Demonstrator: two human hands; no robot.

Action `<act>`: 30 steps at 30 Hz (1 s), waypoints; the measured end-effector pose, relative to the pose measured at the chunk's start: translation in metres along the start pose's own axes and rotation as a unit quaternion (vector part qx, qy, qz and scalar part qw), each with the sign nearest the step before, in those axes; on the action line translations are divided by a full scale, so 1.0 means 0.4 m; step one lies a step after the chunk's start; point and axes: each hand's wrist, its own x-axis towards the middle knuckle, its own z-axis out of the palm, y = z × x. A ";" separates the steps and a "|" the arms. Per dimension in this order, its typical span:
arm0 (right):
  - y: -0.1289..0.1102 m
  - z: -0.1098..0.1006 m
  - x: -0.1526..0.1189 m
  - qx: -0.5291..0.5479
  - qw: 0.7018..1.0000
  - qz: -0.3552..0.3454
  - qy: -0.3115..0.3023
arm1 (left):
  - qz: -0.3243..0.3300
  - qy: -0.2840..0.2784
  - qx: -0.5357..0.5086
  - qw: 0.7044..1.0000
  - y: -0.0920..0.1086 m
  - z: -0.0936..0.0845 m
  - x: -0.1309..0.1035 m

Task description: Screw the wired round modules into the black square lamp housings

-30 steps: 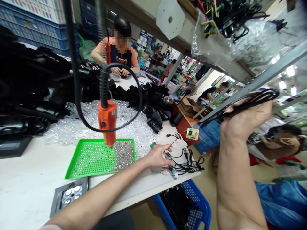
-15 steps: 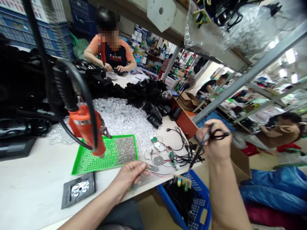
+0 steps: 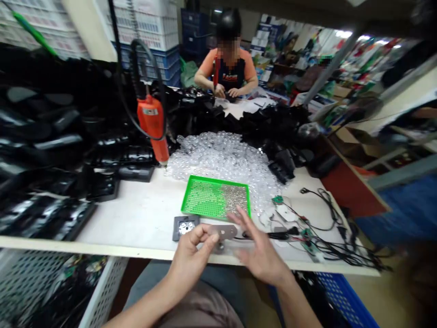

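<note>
My left hand (image 3: 193, 250) pinches a flat grey metal plate (image 3: 223, 232) with holes between thumb and fingers, just above the table's front edge. To its right, my right hand (image 3: 261, 255) is open, fingers spread and slightly blurred, with nothing seen in it. A black cable (image 3: 278, 235) lies behind the right hand. The dark square housing (image 3: 186, 226) with round shiny cups rests beside the left hand. Beyond both hands is a green perforated tray (image 3: 186, 200) with many small metal screws (image 3: 235, 198) in its right part.
An orange power screwdriver (image 3: 152, 123) hangs at left. Clear lenses (image 3: 218, 155) are heaped behind the tray, among black housings (image 3: 129, 157). Cables with circuit boards (image 3: 307, 237) lie at right. Crates, one blue (image 3: 341, 291), stand below the table. A person (image 3: 227, 64) works opposite.
My view has swung left and levelled. The right hand came down to the table beside the left and let go of the black cable with its hanging circuit board. The left hand still holds the plate.
</note>
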 end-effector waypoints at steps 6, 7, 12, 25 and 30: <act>-0.042 0.213 -0.014 0.181 0.979 0.090 0.017 | 0.027 0.089 -0.008 0.996 -0.004 -0.033 -0.048; -0.040 0.226 -0.018 0.163 0.982 0.086 0.043 | 0.005 0.110 -0.016 0.994 -0.014 -0.039 -0.052; -0.020 0.241 -0.016 -0.147 0.962 -0.164 0.158 | -0.082 0.144 -0.168 0.972 -0.082 -0.067 -0.062; 0.028 0.282 0.030 -0.249 0.936 -0.215 0.121 | 0.071 0.046 0.316 0.945 -0.229 -0.271 -0.022; 0.037 0.333 0.073 -0.280 0.921 -0.231 0.144 | 0.093 -0.011 0.340 0.936 -0.242 -0.251 0.026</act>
